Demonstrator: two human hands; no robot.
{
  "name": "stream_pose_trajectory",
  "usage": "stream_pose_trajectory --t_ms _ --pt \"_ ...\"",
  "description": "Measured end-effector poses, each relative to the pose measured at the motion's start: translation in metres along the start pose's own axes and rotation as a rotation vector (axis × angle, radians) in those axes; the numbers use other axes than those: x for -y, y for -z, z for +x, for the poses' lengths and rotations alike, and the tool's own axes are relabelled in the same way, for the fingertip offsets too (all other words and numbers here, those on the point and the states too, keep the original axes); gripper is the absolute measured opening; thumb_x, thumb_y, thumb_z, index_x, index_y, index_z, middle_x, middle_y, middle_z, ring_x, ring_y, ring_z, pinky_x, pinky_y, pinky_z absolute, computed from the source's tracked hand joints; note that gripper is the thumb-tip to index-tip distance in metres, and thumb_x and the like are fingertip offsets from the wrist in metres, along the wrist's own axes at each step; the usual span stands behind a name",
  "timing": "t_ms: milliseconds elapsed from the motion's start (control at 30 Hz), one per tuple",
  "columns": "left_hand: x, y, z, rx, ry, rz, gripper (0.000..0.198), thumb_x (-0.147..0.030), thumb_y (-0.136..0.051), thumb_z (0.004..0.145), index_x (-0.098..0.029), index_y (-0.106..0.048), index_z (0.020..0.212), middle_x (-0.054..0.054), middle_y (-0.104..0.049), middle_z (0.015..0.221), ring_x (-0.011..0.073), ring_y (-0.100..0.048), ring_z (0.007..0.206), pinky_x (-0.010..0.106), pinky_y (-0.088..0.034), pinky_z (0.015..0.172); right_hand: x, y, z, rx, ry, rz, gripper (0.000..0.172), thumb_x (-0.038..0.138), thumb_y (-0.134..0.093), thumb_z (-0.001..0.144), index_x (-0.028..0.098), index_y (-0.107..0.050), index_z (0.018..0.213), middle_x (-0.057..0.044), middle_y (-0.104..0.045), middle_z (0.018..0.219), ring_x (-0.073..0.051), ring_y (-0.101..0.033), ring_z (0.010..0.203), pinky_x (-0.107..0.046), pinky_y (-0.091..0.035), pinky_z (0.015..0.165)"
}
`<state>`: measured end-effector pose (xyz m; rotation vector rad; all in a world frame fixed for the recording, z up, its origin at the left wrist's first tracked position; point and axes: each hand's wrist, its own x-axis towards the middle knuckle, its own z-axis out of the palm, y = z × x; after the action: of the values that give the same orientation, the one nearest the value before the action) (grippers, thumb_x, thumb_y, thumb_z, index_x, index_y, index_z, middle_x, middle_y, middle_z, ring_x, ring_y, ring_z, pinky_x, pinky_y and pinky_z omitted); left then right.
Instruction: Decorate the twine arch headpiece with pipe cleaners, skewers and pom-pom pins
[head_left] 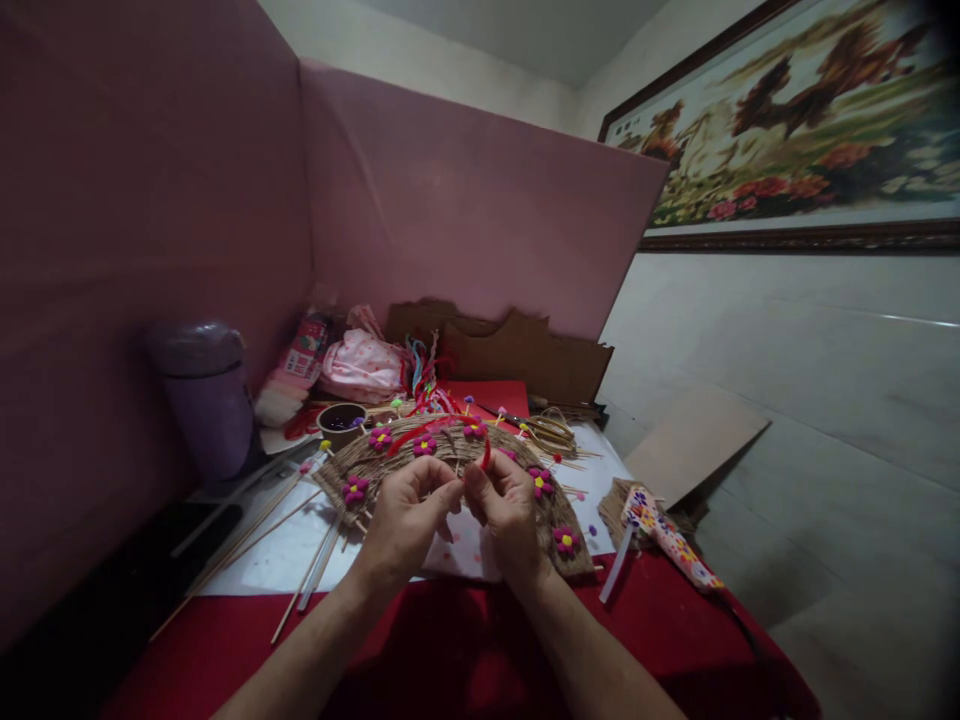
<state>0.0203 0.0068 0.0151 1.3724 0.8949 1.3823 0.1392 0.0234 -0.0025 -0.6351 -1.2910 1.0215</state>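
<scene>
A fan-shaped arch of woven brown twine [360, 463] with pink-and-yellow flowers lies on white paper on the red table. A red ribbon [427, 428] runs over its top edge and comes down between my hands. My left hand [409, 515] and my right hand [506, 505] meet over the middle of the arch, fingertips pinched together on the ribbon's end. Both hands rest close to the inner edge of the twine piece.
A purple lidded jar [206, 395] stands at the left by the pink partition. Thin wooden sticks [255, 530], a small bowl [341, 418], a pink cloth bag [364, 365], cardboard pieces [525, 355] and a patterned paper fan [667, 535] surround the work.
</scene>
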Motion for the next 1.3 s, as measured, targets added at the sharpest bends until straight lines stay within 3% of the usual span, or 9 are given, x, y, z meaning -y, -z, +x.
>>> stream_pose_trajectory --t_ms 433,767,1300 --pt "-0.0022 0.0012 -0.0014 0.066 -0.015 -0.003 0.024 -0.034 -0.063 0.075 -0.016 -0.05 0.065 -0.005 -0.049 0.056 0.008 -0.049 0.046 0.02 -0.041 0.044 0.0068 -0.0015 -0.0014 0.0 0.001 -0.079 0.03 0.041 -0.06 0.08 0.018 -0.048 0.065 0.006 -0.042 0.051 -0.006 -0.032 0.043 -0.02 -0.026 0.042" --pt "-0.0032 -0.0007 -0.0002 0.003 -0.008 0.008 0.026 -0.037 -0.063 0.075 -0.014 -0.055 0.067 -0.002 -0.054 0.058 0.0079 -0.048 0.047 0.019 -0.042 0.042 0.0064 -0.0009 -0.0016 -0.035 0.013 -0.1 0.03 0.041 -0.059 0.081 0.018 -0.047 0.065 0.007 -0.04 0.051 -0.006 -0.029 0.043 -0.019 -0.026 0.042" --pt "-0.0001 -0.0003 -0.0005 -0.003 -0.022 0.019 0.022 -0.035 -0.064 0.074 -0.013 -0.062 0.072 0.001 -0.059 0.062 0.0095 -0.052 0.049 0.02 -0.043 0.042 0.0087 -0.0025 -0.001 -0.066 0.0 -0.119 0.03 0.041 -0.059 0.08 0.018 -0.047 0.065 0.006 -0.044 0.052 -0.006 -0.032 0.044 -0.019 -0.026 0.041"
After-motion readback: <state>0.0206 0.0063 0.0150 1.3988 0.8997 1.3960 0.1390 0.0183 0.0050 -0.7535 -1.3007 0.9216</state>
